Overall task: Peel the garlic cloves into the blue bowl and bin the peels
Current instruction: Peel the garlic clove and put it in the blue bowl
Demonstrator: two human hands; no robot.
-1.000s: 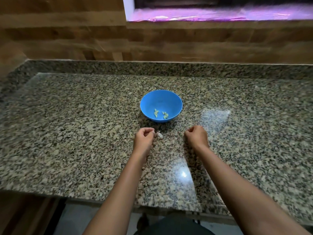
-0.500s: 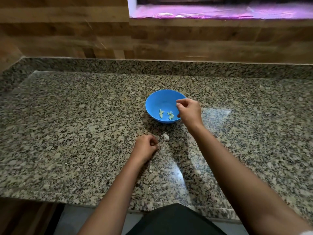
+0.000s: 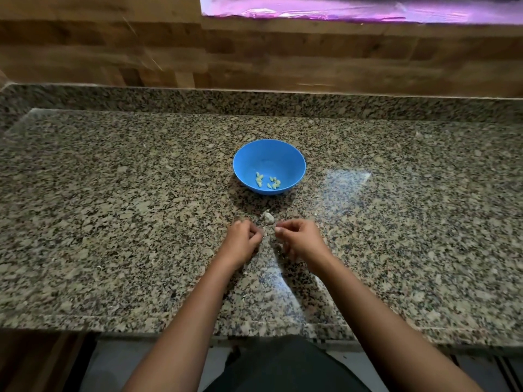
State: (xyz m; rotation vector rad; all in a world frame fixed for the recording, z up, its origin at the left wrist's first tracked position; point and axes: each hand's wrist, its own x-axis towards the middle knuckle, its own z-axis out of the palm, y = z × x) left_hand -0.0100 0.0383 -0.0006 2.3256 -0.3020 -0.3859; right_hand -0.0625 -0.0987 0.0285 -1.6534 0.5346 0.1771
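Left hand point(image 3: 243, 236): my fingers are curled in; I cannot tell whether they hold anything.
Right hand point(image 3: 300, 239): curled the same way, just beside my left, not touching it.
Garlic piece point(image 3: 268, 217): pale, on the counter point(image 3: 113, 222) just beyond my fingertips.
Blue bowl point(image 3: 294, 157): farther ahead of both hands, with peeled cloves point(image 3: 268, 181) inside.

The worktop point(image 3: 113, 222) is of speckled granite, brown, black and cream; a raised strip of the same stone point(image 3: 283, 101) runs along its back edge; a pale reflection point(image 3: 346, 179) lies on its right part; behind it stands a wall of wooden planks point(image 3: 283, 58); at the top a ledge point(image 3: 353, 9) glows pink-violet; below the front edge a pale floor point(image 3: 113, 363) and some dark cloth point(image 3: 283, 369) are visible.
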